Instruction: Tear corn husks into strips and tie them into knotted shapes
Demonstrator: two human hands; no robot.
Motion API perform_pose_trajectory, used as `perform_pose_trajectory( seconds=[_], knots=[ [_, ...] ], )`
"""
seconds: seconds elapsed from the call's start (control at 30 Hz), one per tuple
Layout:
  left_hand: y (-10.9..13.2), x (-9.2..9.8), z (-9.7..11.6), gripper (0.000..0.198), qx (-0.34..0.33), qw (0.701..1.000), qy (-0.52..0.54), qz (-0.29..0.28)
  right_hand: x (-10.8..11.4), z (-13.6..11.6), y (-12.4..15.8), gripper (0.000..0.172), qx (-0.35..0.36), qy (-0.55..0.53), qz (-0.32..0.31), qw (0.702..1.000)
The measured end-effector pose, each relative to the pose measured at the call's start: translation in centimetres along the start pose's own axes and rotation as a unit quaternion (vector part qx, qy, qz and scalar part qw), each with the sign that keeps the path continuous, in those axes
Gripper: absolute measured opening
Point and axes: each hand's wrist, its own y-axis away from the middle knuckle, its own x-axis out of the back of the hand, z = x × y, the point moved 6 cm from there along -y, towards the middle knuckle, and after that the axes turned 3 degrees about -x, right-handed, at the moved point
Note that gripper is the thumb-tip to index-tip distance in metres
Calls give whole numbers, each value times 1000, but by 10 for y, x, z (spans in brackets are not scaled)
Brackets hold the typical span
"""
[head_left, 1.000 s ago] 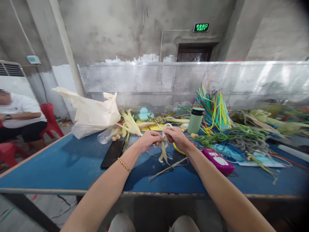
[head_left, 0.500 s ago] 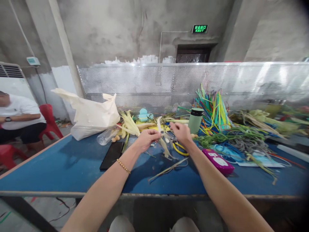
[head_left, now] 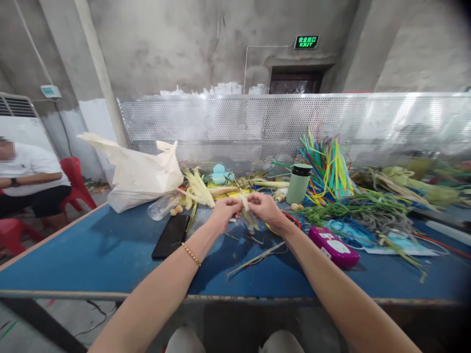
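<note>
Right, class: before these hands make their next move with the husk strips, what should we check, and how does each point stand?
1. The left hand and right hand both pinch the pale dried husk strips: ok.
2. Strips' hanging ends off the blue table top: cannot tell.
3. The flat black phone lies apart from the left forearm: ok.
4. The mint-green cylindrical flask stands upright, apart from the right hand: ok.
5. Table below the hands free of scraps: not ok, a thin loose strand lies there.
</note>
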Motion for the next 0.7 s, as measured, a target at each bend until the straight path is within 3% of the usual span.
perform_pose_trajectory(
  seconds=[0.23,0.43,0.53,0.7],
  knots=[
    [4,-4,2,21,74,996,31,-43,-5,-15,12,27,-26,-137,-75,987],
    [7,-11,3,21,84,990,62,-97,-2,-14,14,31,-40,-96,-49,993],
    [5,-12,1,22,50,994,13,-96,2,-9,10,30,-36,-32,-2,999],
    [-1,1,17,8,-109,979,-171,11,5,-1,5,17,-46,-2,4,999]
  ],
)
